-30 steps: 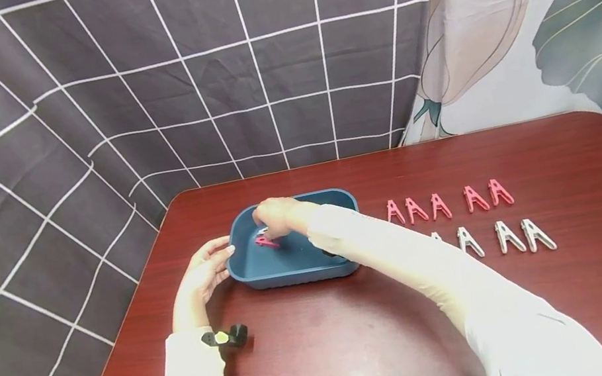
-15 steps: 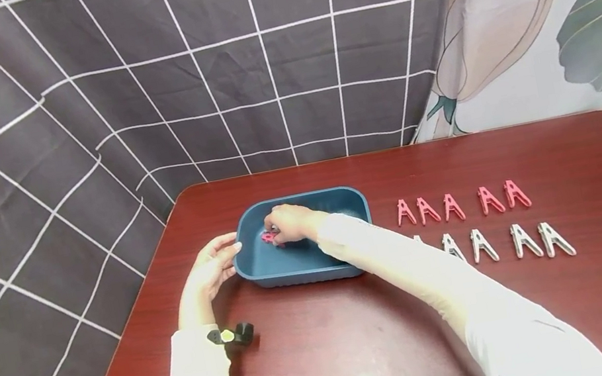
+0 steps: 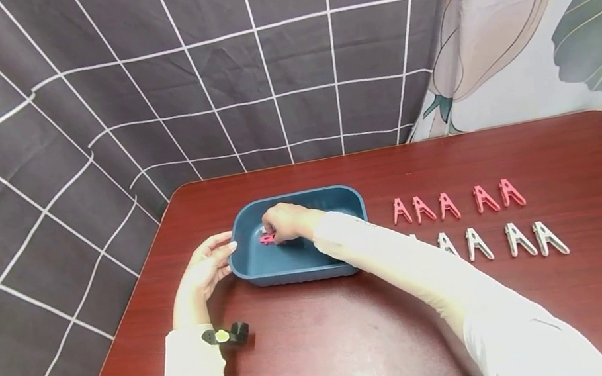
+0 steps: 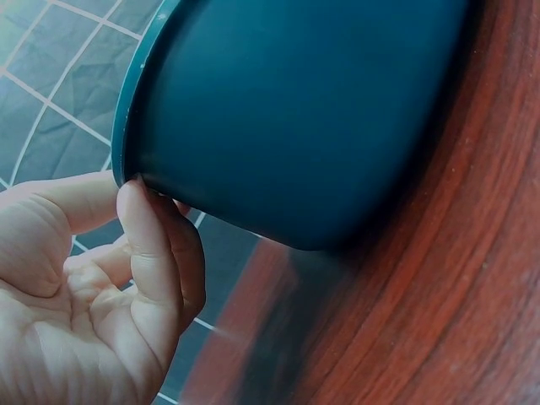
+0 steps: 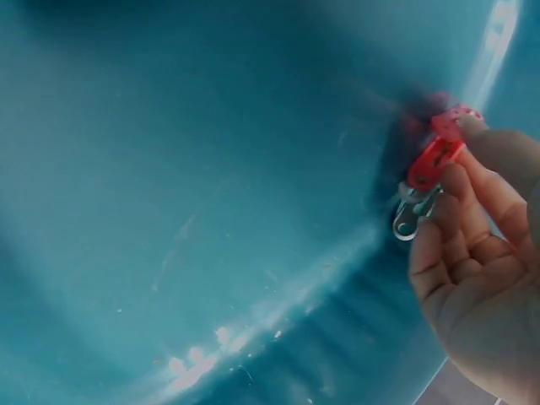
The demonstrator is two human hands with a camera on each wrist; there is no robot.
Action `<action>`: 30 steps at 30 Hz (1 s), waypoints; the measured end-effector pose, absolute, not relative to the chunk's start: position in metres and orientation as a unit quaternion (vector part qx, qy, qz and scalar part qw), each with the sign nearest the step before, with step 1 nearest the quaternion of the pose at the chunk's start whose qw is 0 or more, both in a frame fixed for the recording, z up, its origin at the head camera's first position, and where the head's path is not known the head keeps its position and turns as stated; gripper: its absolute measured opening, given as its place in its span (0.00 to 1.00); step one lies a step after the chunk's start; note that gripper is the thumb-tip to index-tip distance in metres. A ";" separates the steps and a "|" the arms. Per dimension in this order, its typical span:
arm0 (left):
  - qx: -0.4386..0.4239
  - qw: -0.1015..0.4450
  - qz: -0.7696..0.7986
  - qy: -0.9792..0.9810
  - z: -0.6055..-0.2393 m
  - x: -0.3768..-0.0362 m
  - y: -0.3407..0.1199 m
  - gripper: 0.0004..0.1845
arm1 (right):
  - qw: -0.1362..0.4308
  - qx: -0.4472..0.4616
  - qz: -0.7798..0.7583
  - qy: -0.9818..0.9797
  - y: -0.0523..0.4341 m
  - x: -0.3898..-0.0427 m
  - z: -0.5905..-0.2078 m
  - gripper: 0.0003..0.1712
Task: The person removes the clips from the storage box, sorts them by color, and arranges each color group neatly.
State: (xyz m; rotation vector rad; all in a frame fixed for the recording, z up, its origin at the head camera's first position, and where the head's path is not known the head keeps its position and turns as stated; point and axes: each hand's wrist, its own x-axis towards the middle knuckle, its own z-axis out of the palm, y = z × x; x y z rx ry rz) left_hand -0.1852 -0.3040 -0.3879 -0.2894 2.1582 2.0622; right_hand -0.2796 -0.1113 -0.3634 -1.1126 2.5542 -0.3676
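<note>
A blue plastic basin point(image 3: 298, 276) stands on the table. My left hand point(image 3: 204, 272) pinches its left rim; in the left wrist view the fingertips of that hand point(image 4: 152, 253) meet at the rim's edge. Inside the basin, toward its left end, my right hand point(image 3: 289, 222) is low over the floor. In the right wrist view, thumb and fingers of the right hand point(image 5: 481, 253) pinch a red clothespin point(image 5: 434, 164). Right beside it a white clothespin point(image 5: 406, 226) shows, partly hidden by the fingers.
To the right of the basin, several red clothespins point(image 3: 448, 206) lie in a row on the reddish-brown table point(image 3: 328, 344). A row of white clothespins point(image 3: 518, 239) lies nearer, its left end partly covered by the right sleeve point(image 3: 412, 269). A grey checked cloth point(image 3: 297, 61) hangs behind.
The right hand has sunk lower into the basin and shifted slightly right, with the red clothespin turned flatter. The left hand keeps its place on the rim. The head view has shifted a little.
</note>
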 end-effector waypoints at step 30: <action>-0.102 0.069 0.685 0.718 -0.387 -0.183 -0.302 0.23 | 0.140 -0.422 -0.020 0.896 -0.103 -0.268 -0.356 0.08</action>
